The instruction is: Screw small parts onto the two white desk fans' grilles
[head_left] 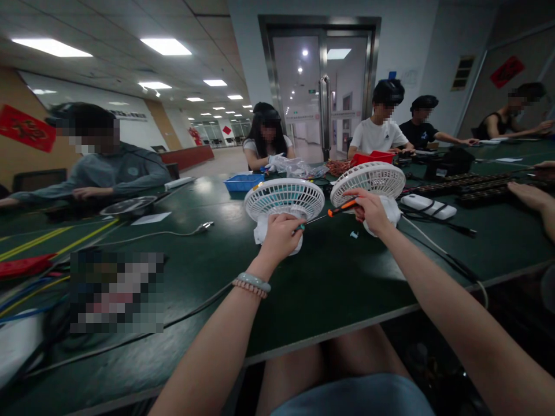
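My right hand (368,211) is closed around the orange-and-black handle of a screwdriver (341,208). Its thin shaft points left, toward the fingers of my left hand (281,232). Those fingers are closed in a pinch on a small teal piece (299,227), whose kind I cannot make out. Just behind my left hand a white fan (284,193) with a round grille lies on the green table, its base partly covered by the hand. A second white fan (381,179) stands beyond my right hand. On the table between them rests a small light-blue part (354,234).
A blue tray (243,182) and a red bin (372,157) stand behind the fans. To the right are a white power strip (428,206) and cables. A white plug (203,227) lies at left. Several people sit around the table (338,294).
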A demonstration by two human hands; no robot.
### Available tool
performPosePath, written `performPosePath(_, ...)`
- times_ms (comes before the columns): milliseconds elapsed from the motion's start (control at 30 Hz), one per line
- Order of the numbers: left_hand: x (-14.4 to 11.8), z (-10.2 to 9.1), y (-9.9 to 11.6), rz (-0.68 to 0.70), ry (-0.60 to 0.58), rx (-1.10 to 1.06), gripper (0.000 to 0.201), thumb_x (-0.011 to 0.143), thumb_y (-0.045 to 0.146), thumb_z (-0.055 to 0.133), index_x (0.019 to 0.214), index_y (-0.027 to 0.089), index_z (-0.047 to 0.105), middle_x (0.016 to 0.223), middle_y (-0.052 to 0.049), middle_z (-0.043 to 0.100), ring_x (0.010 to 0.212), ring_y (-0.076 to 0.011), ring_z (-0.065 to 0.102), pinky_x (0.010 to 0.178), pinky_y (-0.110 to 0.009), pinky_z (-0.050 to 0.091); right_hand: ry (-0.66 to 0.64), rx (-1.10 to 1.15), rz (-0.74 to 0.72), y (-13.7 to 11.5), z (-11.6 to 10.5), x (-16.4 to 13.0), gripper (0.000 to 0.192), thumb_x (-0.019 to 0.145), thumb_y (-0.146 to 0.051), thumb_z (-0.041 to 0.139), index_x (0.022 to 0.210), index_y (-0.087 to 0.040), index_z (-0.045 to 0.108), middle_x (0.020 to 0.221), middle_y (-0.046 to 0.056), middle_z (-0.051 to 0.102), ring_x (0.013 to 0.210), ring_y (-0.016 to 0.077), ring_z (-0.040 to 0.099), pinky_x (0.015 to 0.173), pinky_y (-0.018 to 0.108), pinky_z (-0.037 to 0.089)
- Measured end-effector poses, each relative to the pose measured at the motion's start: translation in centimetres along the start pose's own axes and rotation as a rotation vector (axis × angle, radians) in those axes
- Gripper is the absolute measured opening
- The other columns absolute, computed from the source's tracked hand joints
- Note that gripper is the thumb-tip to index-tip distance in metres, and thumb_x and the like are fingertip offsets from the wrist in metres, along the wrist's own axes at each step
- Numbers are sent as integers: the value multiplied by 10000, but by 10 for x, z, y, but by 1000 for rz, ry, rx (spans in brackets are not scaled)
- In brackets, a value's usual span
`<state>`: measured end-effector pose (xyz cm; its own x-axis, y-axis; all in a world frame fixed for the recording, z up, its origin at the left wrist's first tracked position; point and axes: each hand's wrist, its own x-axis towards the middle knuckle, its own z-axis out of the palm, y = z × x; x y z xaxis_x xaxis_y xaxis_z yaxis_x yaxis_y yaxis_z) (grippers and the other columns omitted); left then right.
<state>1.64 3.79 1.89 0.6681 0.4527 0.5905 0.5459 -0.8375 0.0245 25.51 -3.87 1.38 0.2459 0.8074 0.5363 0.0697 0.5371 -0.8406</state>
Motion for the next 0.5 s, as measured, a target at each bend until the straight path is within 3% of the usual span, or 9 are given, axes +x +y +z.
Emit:
performPosePath(300, 1, -1, 2, -5, -1, -10, 270, 775, 235, 507, 998, 227, 659, 916, -51, 657, 918, -200, 537, 872, -415, 329, -7, -65, -76, 0, 4, 0, 231, 813, -437, 497, 831, -211, 453, 455, -96, 369, 350, 60, 331, 338, 176, 308)
performPosePath(500, 1, -1, 1, -11, -6, -14, 281, 773, 234, 500, 1008, 233, 655, 915, -57, 659, 924, -207, 540, 875, -425, 325, -49, 32, -99, 4, 2, 3, 311, 782, -301, 426, 1076, -202, 438, 591, -62, 464, 476, 94, 447, 455, 231, 426)
